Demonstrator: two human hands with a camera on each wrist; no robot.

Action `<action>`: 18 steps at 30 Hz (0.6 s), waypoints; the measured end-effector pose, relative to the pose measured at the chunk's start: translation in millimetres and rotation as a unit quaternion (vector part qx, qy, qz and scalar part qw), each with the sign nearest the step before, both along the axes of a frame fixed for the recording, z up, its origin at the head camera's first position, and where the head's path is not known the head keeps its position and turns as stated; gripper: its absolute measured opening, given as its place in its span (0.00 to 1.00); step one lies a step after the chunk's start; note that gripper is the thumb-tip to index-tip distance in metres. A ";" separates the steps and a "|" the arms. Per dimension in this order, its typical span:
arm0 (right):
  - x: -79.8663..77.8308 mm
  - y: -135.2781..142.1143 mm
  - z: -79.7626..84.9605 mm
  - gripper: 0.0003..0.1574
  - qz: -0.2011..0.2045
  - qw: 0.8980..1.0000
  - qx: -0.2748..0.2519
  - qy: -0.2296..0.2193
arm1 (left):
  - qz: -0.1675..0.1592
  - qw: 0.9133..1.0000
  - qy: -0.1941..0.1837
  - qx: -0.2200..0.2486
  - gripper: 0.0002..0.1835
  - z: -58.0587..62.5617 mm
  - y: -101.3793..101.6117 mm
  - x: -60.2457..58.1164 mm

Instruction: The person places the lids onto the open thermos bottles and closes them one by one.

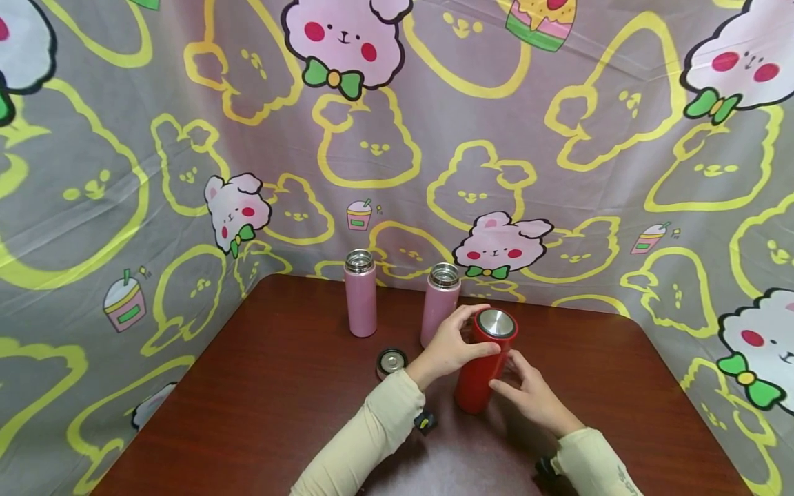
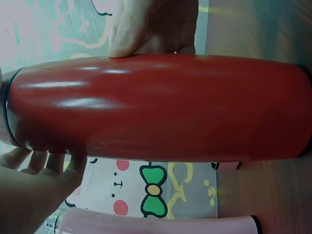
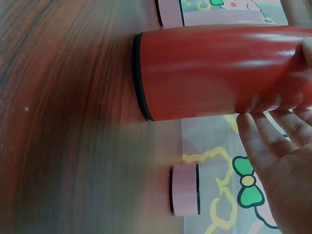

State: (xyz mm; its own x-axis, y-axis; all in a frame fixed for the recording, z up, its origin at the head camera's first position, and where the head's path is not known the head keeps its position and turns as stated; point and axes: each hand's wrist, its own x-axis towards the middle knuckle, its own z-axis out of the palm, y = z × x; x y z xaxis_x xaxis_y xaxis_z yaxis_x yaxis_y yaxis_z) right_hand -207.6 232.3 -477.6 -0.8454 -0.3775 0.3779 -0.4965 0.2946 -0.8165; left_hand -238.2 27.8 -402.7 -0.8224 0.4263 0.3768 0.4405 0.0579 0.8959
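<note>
A red thermos flask (image 1: 479, 377) with a silver-topped lid (image 1: 497, 322) is between both hands in the head view. My left hand (image 1: 451, 350) grips its upper end, thumb across the near side and fingers round the far side. The right hand (image 1: 538, 399) holds the flask's right side lower down, thumb and fingertips against the red wall. Red body (image 2: 161, 107) fills the left wrist view. In the right wrist view the right hand's fingers (image 3: 265, 139) touch it, and the black-edged base (image 3: 141, 78) shows. Whether the base touches the table is unclear.
Two lidless pink thermos flasks, one at left (image 1: 362, 300) and one partly behind my left hand (image 1: 442, 300), stand toward the back. A lid (image 1: 392, 362) lies left of the left wrist. Another pink lid (image 3: 185, 190) shows in the right wrist view. Patterned curtain (image 1: 372, 172) surrounds the table (image 1: 248, 413).
</note>
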 end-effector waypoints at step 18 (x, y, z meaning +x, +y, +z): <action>4.3 -3.7 8.3 0.31 -0.007 1.000 0.006 -0.002 | -0.061 0.998 -0.023 0.011 0.33 0.8 -4.9 -11.2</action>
